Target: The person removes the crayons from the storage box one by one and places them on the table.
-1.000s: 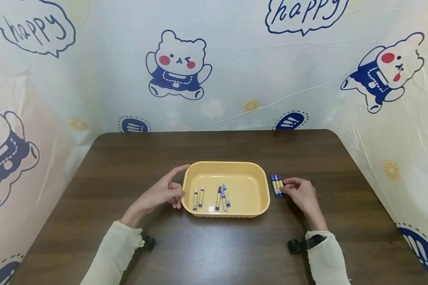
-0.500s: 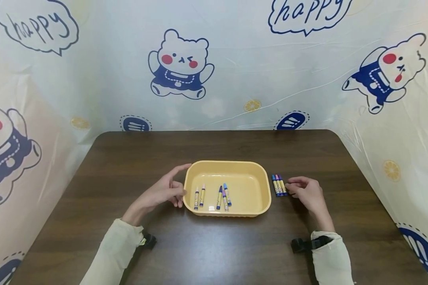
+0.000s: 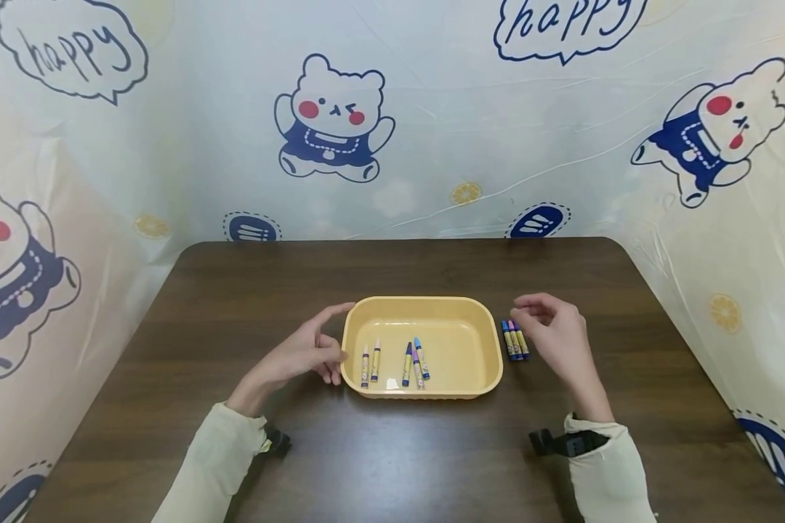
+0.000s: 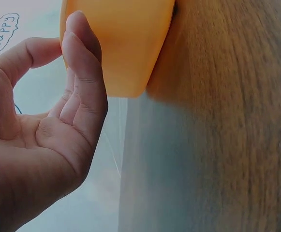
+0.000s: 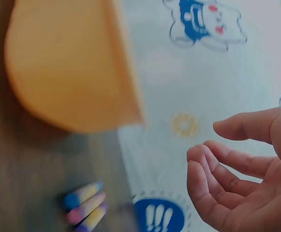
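Observation:
The yellow tray (image 3: 432,397) stands mid-table. Several paper-wrapped crayons lie in it: a pair of pale crayons (image 3: 370,363) at the left, then a dark blue crayon (image 3: 407,365), a purple one (image 3: 418,369) and a light blue one (image 3: 421,357). My left hand (image 3: 306,350) touches the tray's left side, index finger stretched to the far left corner. Beside the tray's right side, a row of several crayons (image 3: 515,343) lies side by side. My right hand (image 3: 556,327) hovers above that row, holding nothing; in the right wrist view its thumb stands apart from its bent fingers.
The dark wooden table (image 3: 392,465) extends around the tray. A patterned cloth (image 3: 432,145) with printed bears hangs behind the table and along both sides. A black wrist strap (image 3: 572,443) sits on the right sleeve.
My right hand first draws slightly right, off the row of crayons, then rises and moves away from me over the row's far end. My left hand stays at the tray.

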Motion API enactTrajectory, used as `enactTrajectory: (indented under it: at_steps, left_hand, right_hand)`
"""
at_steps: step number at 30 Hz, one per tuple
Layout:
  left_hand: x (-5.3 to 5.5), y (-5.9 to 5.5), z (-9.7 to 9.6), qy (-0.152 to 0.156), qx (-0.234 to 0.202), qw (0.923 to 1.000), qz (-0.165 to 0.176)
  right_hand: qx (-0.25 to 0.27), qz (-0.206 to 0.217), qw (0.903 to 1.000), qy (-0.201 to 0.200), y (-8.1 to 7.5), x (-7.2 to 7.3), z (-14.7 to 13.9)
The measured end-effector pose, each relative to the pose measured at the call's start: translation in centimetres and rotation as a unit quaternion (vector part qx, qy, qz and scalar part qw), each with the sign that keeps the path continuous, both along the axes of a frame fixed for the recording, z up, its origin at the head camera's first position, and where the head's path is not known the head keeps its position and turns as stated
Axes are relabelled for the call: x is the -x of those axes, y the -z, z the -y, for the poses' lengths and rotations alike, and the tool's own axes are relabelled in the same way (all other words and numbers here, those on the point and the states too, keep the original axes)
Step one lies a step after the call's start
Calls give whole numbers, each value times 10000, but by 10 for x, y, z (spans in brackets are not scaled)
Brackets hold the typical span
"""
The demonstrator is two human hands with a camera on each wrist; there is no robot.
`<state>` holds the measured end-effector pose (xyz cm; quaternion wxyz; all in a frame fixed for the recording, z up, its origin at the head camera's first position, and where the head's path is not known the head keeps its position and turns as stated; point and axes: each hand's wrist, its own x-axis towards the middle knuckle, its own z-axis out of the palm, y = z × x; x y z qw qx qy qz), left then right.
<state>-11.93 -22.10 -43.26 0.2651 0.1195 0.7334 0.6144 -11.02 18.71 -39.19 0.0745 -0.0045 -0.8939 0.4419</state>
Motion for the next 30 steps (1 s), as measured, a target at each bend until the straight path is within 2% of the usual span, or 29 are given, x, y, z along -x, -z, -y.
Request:
enactTrajectory:
  at_steps: [4, 8, 13, 19, 23, 30]
  left_hand:
    - [-2, -2, 0, 15, 44, 10000, 14]
    - [-2, -3, -2, 27, 138, 9999, 2]
    - [-2, -4, -3, 24, 165, 9999, 4]
    - [0, 0, -3, 46, 101, 9999, 49]
    - [1, 3, -2, 51, 68, 9999, 96]
    - [0, 1, -1, 30, 32, 10000, 56]
  right_hand:
    - [-197, -57, 9993, -315, -11, 4, 19]
    - [-366, -27, 9967, -722, -9, 8, 41]
    - [-696, 110, 9902, -1206, 6, 12, 73]
    - [-1332, 746, 9743, -1656, 35, 10, 102]
    - [-1561, 824, 9689, -1732, 45, 8, 110]
    - [-1472, 1060, 9685, -1708, 47, 8, 113]
